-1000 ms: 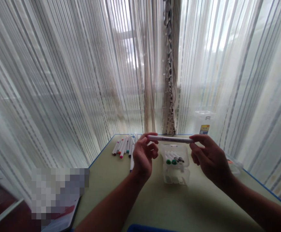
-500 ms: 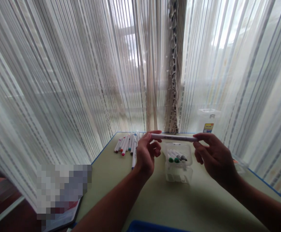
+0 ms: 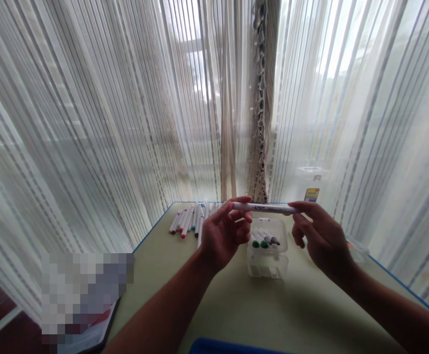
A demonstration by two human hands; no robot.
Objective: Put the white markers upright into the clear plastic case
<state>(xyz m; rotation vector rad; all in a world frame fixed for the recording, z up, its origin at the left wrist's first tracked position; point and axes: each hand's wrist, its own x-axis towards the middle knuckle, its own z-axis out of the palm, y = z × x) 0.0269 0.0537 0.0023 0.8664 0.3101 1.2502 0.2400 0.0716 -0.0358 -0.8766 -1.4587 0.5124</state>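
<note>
A white marker [image 3: 264, 208] is held level above the table by both hands. My left hand [image 3: 226, 231] pinches its left end, where a bit of pinkish purple shows. At the other end, the thumb and fingers of my right hand [image 3: 318, 228] grip the barrel. Below and between the hands lies an open clear plastic case [image 3: 268, 268]; several markers with green and grey ends [image 3: 264, 244] rest in its far half. Left of my left hand, a pile of white markers [image 3: 187, 221] with coloured ends lies on the table, partly hidden by that hand.
The pale green table [image 3: 155, 295] has a blue edge. A tall clear container [image 3: 311, 184] with a yellow label stands at the back right. Another clear plastic piece [image 3: 357, 251] lies behind my right wrist. A blue object [image 3: 232, 346] shows at the near edge. Striped curtains [image 3: 126, 123] hang behind.
The view has shifted slightly, so most things sit a little further left. My left hand has turned slightly, and the purple-tinted marker end now shows. Both hands still hold the marker.
</note>
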